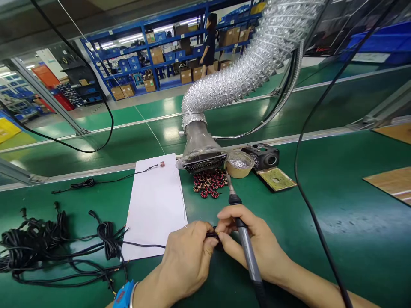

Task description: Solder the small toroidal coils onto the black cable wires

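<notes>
My left hand (186, 256) is closed in a pinch on a small dark part (214, 235) joined to a thin black cable (141, 244). My right hand (253, 244) pinches the same part from the other side. A soldering iron (244, 239) rests across my right hand between the fingers, its tip pointing away toward a pile of red and black coils (208, 183). A blue wrist strap (123, 295) sits on my left wrist.
A white sheet (156, 205) lies left of the hands. Bundled black cables (48, 248) sit at the far left. A silver fume duct (244, 72) ends in a hood (202, 160) beside a solder roll (238, 164), a black stand (265, 156) and a sponge pad (276, 179). A person stands by blue shelves.
</notes>
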Motion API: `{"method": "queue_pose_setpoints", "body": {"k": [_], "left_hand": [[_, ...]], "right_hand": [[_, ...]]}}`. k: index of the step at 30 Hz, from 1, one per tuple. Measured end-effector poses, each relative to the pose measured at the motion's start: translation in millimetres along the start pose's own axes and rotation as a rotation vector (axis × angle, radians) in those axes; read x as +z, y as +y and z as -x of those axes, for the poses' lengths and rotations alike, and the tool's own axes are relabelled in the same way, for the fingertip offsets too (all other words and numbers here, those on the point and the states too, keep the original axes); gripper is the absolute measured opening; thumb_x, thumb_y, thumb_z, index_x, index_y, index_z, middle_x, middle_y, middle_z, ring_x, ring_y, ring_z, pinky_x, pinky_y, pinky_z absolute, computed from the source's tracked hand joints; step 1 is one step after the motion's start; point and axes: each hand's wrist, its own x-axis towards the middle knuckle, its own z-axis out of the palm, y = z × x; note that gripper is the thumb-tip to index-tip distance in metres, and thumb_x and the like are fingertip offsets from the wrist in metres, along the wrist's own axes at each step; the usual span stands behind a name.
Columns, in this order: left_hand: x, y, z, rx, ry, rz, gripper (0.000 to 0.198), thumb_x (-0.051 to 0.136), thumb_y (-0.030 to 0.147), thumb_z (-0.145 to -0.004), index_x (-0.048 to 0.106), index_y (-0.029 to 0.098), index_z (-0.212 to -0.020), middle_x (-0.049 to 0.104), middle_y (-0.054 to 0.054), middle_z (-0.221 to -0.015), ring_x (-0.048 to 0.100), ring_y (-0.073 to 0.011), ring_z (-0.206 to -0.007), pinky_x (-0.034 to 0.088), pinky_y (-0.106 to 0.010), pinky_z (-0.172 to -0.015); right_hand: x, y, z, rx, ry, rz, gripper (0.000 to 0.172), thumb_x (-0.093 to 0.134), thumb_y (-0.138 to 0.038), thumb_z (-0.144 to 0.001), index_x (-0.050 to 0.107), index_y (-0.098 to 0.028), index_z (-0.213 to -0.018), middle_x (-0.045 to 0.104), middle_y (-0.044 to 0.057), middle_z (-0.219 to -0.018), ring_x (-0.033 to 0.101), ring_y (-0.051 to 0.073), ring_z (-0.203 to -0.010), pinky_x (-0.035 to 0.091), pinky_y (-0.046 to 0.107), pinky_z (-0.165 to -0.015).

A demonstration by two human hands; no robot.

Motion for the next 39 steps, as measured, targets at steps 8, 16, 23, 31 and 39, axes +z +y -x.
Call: {"method": "queue_pose_setpoints", "body": {"k": [8, 16, 23, 31, 39], "left_hand": [[5.1, 8, -2, -0.208, -0.109, 0.596, 0.030, 0.027, 0.039, -0.103, 0.045, 0.020, -0.087, 0.059, 0.001, -0.067, 0.054, -0.0132, -0.061, 0.037, -0.025, -0.062], [9.8, 6, -2, -0.286, 0.001, 0.713, 0.038, 0.034, 0.042, -0.101, 0.048, 0.018, -0.075, 0.052, 0.000, -0.073, 0.047, -0.0124, -0.069, 0.036, -0.024, -0.066], [1.9, 3, -2, -0.351, -0.056, 0.759, 0.029, 0.039, 0.045, -0.099, 0.050, 0.020, -0.107, 0.049, 0.003, -0.073, 0.043, -0.0130, -0.067, 0.033, -0.025, -0.064], [-5.8, -5, -13, -0.354, -0.178, 0.946, 0.027, 0.054, 0.039, -0.091, 0.054, 0.015, -0.078, 0.050, 0.001, -0.075, 0.042, -0.0125, -0.074, 0.033, -0.024, -0.070], [-11.8, -12, -11, -0.359, -0.431, 0.919, 0.031, 0.057, 0.044, -0.087, 0.054, 0.015, -0.079, 0.038, 0.005, -0.065, 0.031, -0.0100, -0.061, 0.024, -0.024, -0.055]], "right_hand": [[22, 7, 8, -0.223, 0.243, 0.132, 0.024, 0.057, -0.006, -0.084, 0.048, -0.024, -0.097, 0.056, -0.005, -0.067, 0.058, 0.010, -0.054, 0.050, 0.020, -0.052], [30, 11, 13, -0.178, 0.235, 0.024, 0.026, 0.056, -0.004, -0.087, 0.046, -0.024, -0.101, 0.060, -0.002, -0.074, 0.059, 0.010, -0.059, 0.051, 0.021, -0.056], [23, 10, 12, -0.171, 0.170, 0.146, 0.023, 0.058, -0.006, -0.085, 0.048, -0.022, -0.098, 0.059, -0.002, -0.075, 0.057, 0.010, -0.059, 0.051, 0.022, -0.056], [3, 9, 3, -0.288, 0.064, 0.019, 0.040, 0.056, 0.001, -0.083, 0.047, -0.022, -0.113, 0.064, 0.006, -0.096, 0.062, 0.016, -0.084, 0.056, 0.027, -0.068], [-1, 19, 4, -0.222, -0.177, -0.058, 0.033, 0.054, -0.004, -0.089, 0.048, -0.024, -0.115, 0.065, 0.001, -0.086, 0.064, 0.013, -0.073, 0.054, 0.027, -0.065]]}}
